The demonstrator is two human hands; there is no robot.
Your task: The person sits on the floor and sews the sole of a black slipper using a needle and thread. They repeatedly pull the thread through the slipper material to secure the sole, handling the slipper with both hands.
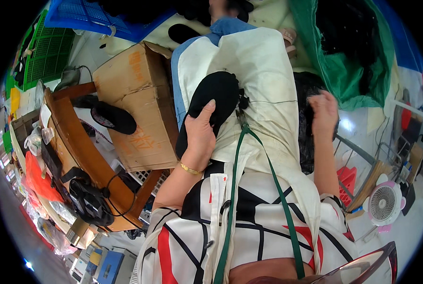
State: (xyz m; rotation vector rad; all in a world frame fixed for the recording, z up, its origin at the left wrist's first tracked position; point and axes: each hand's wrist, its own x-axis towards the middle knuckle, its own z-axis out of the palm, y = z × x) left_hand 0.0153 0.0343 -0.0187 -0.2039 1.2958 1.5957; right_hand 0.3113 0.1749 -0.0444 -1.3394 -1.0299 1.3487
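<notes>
Over my apron-covered lap, my left hand (201, 127) grips a black cloth shoe (215, 97), its thumb lying across the dark surface. Beside the shoe, small black scraps (243, 100) rest on the white apron (268, 71). A green cord (234, 189) hangs from my neck, and a small metal cutting tool (242, 120) at its end lies by the scraps, touched by neither hand. My right hand (323, 112) is raised off to the right, above a black plastic bag (304, 90). Its fingers are blurred, and nothing can be made out in them.
At my left stand a cardboard box (126, 94) and a wooden-edged bench (86, 146), with another black shoe (114, 118) between them. A green sack (311, 42) of dark items is at the far right. Near right, a white fan (384, 202) stands by a metal rack.
</notes>
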